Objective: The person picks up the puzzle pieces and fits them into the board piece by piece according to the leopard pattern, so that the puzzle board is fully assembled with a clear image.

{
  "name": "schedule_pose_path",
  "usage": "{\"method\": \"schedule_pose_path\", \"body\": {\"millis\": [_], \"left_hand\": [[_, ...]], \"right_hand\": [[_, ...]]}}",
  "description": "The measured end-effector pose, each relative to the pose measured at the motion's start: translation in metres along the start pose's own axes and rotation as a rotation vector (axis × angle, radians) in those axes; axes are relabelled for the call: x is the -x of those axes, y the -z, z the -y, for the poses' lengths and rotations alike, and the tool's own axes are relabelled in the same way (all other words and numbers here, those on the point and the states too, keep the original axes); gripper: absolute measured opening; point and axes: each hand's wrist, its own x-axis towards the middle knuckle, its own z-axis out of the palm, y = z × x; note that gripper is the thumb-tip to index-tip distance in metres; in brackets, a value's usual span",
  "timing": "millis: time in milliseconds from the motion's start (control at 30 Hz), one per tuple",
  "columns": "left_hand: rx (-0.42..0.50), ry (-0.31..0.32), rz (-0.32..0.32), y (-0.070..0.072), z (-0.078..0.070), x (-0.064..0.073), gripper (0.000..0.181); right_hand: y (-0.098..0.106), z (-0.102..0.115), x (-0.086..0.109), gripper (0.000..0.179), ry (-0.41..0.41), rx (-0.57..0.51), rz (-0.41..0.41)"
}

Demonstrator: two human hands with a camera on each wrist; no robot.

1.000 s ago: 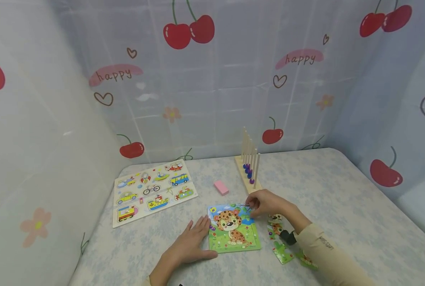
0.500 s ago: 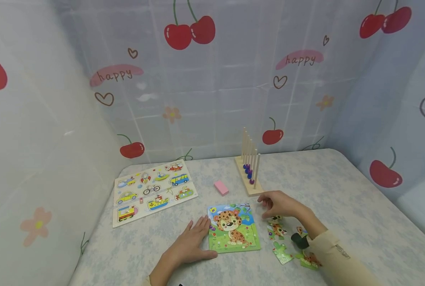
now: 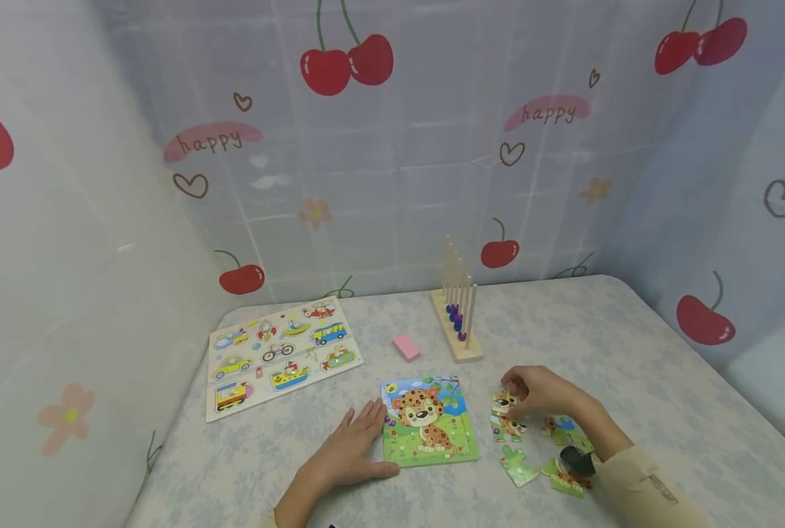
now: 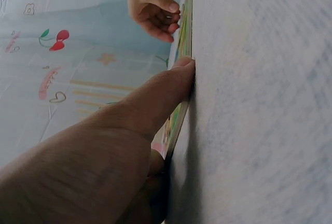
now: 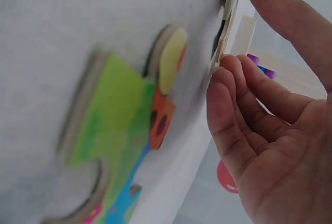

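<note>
Moving away from the leopard puzzle (image 3: 425, 429) on the table (image 3: 630, 345), the right hand (image 3: 546, 391) is reaching loose pieces (image 3: 516, 467) (head view); the left hand (image 3: 351, 449) is lying spread against the puzzle. Left wrist: its thumb is touching the edge. Right wrist: fingers (image 5: 223, 112) are curving, any grip unclear.

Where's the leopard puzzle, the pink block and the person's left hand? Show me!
Leopard puzzle (image 3: 422, 414): head view, on the leopard's nose.
Pink block (image 3: 406, 347): head view, middle of its top face.
Left hand (image 3: 356, 450): head view, on the back of the hand.
</note>
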Motion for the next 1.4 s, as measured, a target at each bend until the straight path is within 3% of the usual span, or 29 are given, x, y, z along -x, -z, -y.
{"method": "schedule_pose_path", "body": {"millis": [233,500,967,1400], "left_hand": [[0.009,0.007,0.012,0.0003,0.0005,-0.0006,0.104],[0.009,0.006,0.010,0.0003,0.0007,-0.0009,0.105],[-0.001,-0.002,-0.002,-0.0010,0.0022,-0.0006,0.105],[0.000,-0.015,-0.007,-0.0007,0.0032,0.0003,0.105]], "right_hand": [[-0.0031,-0.0036,0.0103,0.053,-0.023,-0.033,-0.008],[-0.0062,-0.0014,0.0085,0.057,-0.072,-0.028,-0.008],[-0.0063,0.0012,0.0069,0.049,-0.055,-0.027,-0.014],[-0.0056,-0.0001,0.0032,0.049,0.010,0.062,-0.038]]}}
